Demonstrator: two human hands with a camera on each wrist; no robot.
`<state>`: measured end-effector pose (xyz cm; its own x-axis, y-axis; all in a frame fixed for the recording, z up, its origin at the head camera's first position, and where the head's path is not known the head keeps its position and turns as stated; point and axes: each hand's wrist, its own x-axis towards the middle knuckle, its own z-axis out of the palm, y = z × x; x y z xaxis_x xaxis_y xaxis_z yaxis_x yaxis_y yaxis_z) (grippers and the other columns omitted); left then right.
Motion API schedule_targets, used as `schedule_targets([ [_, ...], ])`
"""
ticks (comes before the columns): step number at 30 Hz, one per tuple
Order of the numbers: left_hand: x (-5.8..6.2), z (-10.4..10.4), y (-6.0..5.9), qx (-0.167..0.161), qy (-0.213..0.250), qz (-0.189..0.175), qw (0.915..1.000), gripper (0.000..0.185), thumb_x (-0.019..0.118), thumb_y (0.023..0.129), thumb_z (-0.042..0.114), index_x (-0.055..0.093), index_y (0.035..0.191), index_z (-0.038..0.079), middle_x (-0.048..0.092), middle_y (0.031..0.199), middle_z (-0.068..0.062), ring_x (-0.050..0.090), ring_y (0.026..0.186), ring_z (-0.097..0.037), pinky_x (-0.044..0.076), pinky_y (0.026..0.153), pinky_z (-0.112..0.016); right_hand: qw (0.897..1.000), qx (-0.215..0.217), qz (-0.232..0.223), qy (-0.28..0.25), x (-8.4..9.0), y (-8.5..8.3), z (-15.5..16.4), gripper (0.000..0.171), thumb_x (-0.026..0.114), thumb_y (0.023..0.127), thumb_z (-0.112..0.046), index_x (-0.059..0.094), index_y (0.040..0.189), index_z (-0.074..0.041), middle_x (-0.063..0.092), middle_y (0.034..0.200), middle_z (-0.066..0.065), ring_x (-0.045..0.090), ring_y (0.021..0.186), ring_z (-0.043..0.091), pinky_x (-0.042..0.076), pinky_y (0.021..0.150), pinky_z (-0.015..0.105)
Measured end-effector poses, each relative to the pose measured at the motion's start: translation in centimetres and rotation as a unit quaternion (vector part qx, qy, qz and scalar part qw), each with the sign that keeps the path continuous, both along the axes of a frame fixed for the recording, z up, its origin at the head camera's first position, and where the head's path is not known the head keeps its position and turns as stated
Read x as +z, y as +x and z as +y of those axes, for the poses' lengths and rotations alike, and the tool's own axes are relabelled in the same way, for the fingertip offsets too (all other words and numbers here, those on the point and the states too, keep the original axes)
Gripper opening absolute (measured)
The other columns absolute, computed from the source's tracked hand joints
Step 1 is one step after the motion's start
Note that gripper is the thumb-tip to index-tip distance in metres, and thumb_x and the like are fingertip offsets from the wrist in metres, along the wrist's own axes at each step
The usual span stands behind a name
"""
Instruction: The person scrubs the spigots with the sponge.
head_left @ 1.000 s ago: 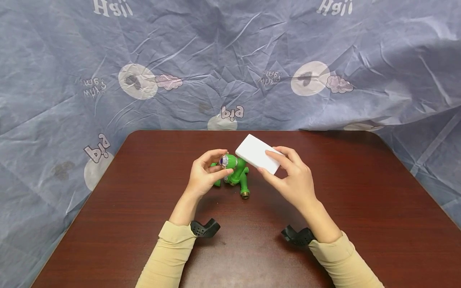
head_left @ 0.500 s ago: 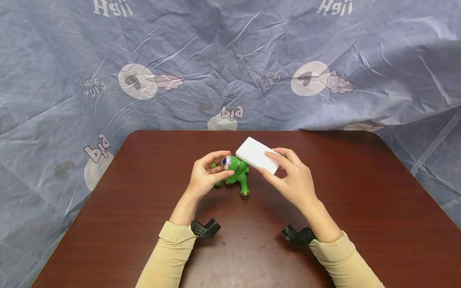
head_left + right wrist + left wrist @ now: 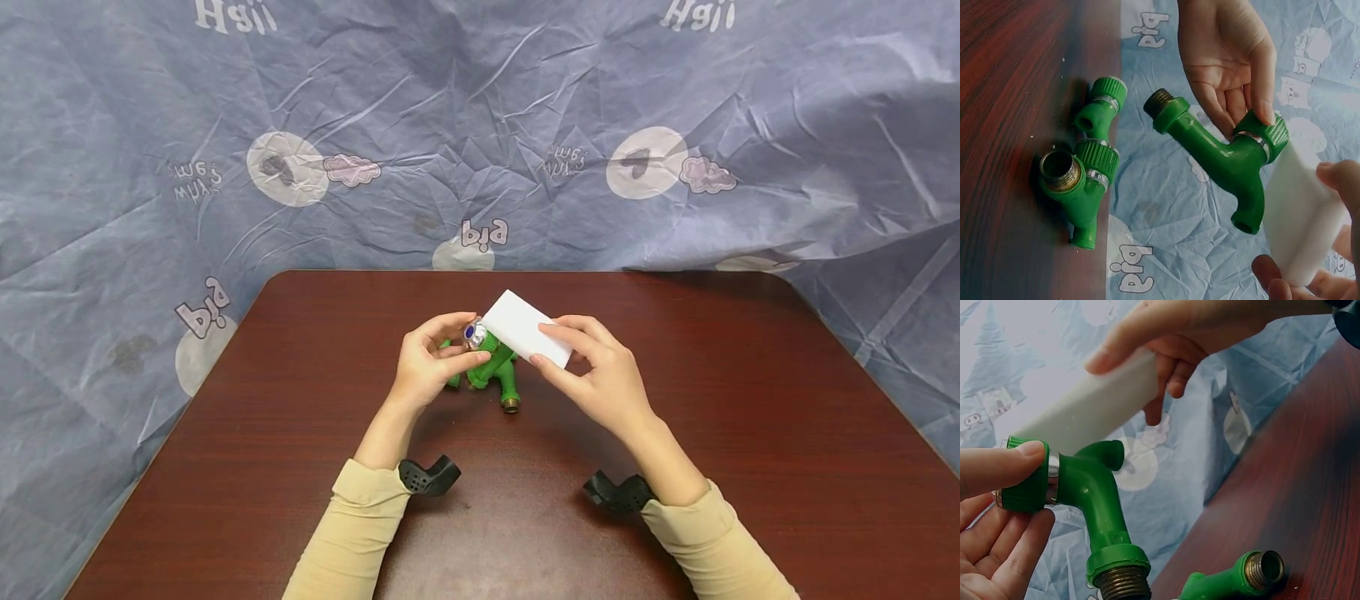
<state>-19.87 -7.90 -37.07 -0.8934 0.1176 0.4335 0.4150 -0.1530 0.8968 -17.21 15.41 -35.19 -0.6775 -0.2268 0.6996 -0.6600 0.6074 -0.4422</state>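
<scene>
The left hand (image 3: 427, 367) pinches the knob end of a green tap (image 3: 1085, 494), held up above the middle of the surface (image 3: 750, 433). The right hand (image 3: 600, 383) grips a white sponge block (image 3: 525, 327), its end touching the tap (wiping seems under way). Next comes rubbing along the body.

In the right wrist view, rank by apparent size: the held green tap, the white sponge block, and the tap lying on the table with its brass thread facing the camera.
1. held green tap, spanning the most frame
2. white sponge block, partly cut off at the edge and nearest the camera, so its rank against the held tap is unsure
3. tap lying on the table
</scene>
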Motion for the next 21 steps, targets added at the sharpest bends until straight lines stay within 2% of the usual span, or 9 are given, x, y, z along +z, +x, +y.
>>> schedule_targets([
  [4, -0.02, -0.04, -0.05, 0.011, 0.005, 0.001, 0.9999, 0.049, 0.077, 0.066, -0.014, 0.062, 0.112, -0.007, 0.065, 0.106, -0.018, 0.061, 0.088, -0.014, 0.055, 0.076, -0.028, 1.0, -0.015, 0.013, 0.012, 0.02, -0.13, 0.33, 0.033, 0.079, 0.073, -0.02, 0.073, 0.103, -0.011, 0.063, 0.105, 0.001, 0.059, 0.075, 0.01, 0.045, 0.062, 0.014],
  [7, -0.09, -0.07, -0.08, 0.014, 0.002, 0.002, 0.9999, 0.048, 0.077, 0.066, -0.013, 0.063, 0.112, -0.006, 0.065, 0.103, -0.017, 0.062, 0.087, -0.015, 0.055, 0.076, -0.03, 0.999, -0.024, 0.024, -0.016, 0.09, -0.19, 0.55, 0.031, 0.079, 0.071, -0.016, 0.073, 0.101, -0.011, 0.064, 0.103, 0.001, 0.058, 0.071, 0.008, 0.044, 0.06, 0.013],
  [10, -0.13, -0.07, -0.06, 0.01, -0.013, 0.001, 0.9999, 0.047, 0.078, 0.067, -0.01, 0.063, 0.112, -0.005, 0.066, 0.104, -0.016, 0.063, 0.088, -0.016, 0.054, 0.078, -0.032, 0.999, -0.002, 0.025, -0.036, 0.12, -0.15, 0.52, 0.032, 0.079, 0.071, -0.013, 0.072, 0.103, -0.011, 0.064, 0.104, 0.002, 0.057, 0.073, 0.008, 0.043, 0.059, 0.012],
  [13, -0.07, 0.01, 0.05, 0.008, -0.023, -0.002, 0.9997, 0.047, 0.079, 0.068, -0.009, 0.063, 0.112, -0.005, 0.065, 0.107, -0.018, 0.064, 0.089, -0.017, 0.053, 0.08, -0.033, 0.999, 0.022, 0.02, -0.022, 0.09, -0.13, 0.4, 0.033, 0.078, 0.072, -0.014, 0.072, 0.104, -0.011, 0.063, 0.106, 0.002, 0.058, 0.078, 0.01, 0.044, 0.062, 0.012],
  [16, -0.03, 0.09, 0.11, 0.003, -0.018, -0.008, 0.9998, 0.048, 0.078, 0.068, -0.011, 0.061, 0.113, -0.007, 0.063, 0.112, -0.02, 0.064, 0.09, -0.016, 0.053, 0.08, -0.033, 1.0, 0.013, 0.022, -0.009, 0.1, -0.16, 0.4, 0.032, 0.078, 0.072, -0.016, 0.072, 0.104, -0.012, 0.063, 0.105, 0.002, 0.058, 0.077, 0.009, 0.043, 0.062, 0.011],
  [19, -0.08, 0.14, 0.11, 0.0, -0.017, -0.004, 0.9998, 0.049, 0.077, 0.068, -0.013, 0.061, 0.114, -0.008, 0.062, 0.114, -0.021, 0.063, 0.09, -0.014, 0.053, 0.079, -0.035, 0.999, -0.002, 0.031, -0.022, 0.18, -0.15, 0.47, 0.033, 0.079, 0.071, -0.014, 0.073, 0.103, -0.012, 0.064, 0.103, 0.001, 0.057, 0.072, 0.008, 0.042, 0.06, 0.011],
  [21, -0.1, 0.16, 0.08, -0.001, -0.023, 0.005, 0.9997, 0.049, 0.077, 0.068, -0.013, 0.061, 0.114, -0.008, 0.063, 0.112, -0.022, 0.063, 0.09, -0.014, 0.052, 0.078, -0.034, 0.999, 0.006, 0.034, -0.031, 0.22, -0.12, 0.47, 0.034, 0.079, 0.07, -0.011, 0.072, 0.103, -0.012, 0.064, 0.104, 0.002, 0.057, 0.074, 0.009, 0.042, 0.06, 0.011],
])
